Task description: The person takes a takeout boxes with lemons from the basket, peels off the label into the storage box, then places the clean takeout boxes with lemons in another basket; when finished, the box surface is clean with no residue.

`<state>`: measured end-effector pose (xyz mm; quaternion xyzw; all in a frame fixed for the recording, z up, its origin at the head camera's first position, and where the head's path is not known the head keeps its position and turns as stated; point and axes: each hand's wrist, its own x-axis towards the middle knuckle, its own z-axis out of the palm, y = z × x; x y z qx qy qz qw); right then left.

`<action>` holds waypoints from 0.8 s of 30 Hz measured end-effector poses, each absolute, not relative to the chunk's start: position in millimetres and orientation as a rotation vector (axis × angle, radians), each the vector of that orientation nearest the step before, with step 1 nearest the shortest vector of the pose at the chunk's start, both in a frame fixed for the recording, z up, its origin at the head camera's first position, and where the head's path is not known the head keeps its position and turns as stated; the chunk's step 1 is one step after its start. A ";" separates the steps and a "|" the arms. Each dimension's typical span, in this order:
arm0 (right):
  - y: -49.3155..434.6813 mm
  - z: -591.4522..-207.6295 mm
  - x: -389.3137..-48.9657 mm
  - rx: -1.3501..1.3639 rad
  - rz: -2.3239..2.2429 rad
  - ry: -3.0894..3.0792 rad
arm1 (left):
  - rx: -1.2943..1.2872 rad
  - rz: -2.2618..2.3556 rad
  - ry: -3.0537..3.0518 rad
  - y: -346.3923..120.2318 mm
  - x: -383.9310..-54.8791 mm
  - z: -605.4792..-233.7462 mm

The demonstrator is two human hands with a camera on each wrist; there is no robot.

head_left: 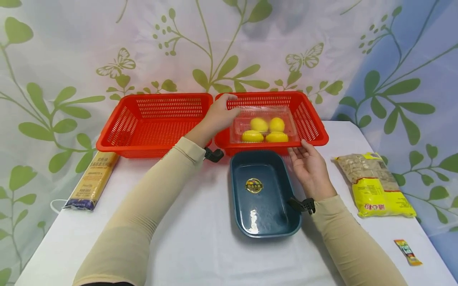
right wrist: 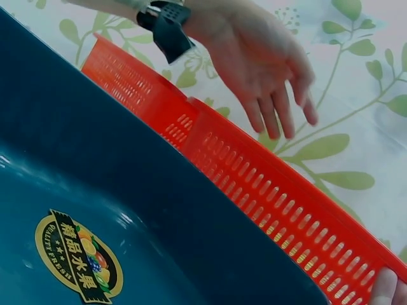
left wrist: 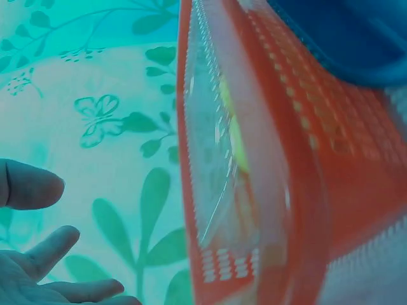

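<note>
A clear plastic box of yellow lemons sits inside the right red basket. My left hand hovers over that basket's left end, beside the box, with fingers spread and nothing held. In the left wrist view, the left hand's fingers are apart from the basket rim. At the basket's front right, my right hand is palm up, its fingertips touching the rim; the right wrist view shows only part of its fingers. A dark blue tray with a fruit sticker stands in front, left of my right hand.
Another red basket stands to the left. A long yellow packet lies at the table's left edge. On the right are a yellow and clear bag and a small orange-and-green sachet. A patterned curtain hangs behind.
</note>
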<state>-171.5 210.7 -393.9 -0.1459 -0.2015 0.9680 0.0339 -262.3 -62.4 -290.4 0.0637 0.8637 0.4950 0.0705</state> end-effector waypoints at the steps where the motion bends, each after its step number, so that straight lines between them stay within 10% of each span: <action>1: 211.7 -393.8 -171.3 -0.452 2.981 -0.628 | 0.201 1.479 2.612 -66.9 -259.7 -289.2; 24: 220.8 -388.9 -175.4 -0.512 2.995 -0.766 | 0.152 1.253 3.023 -255.8 -200.6 -290.3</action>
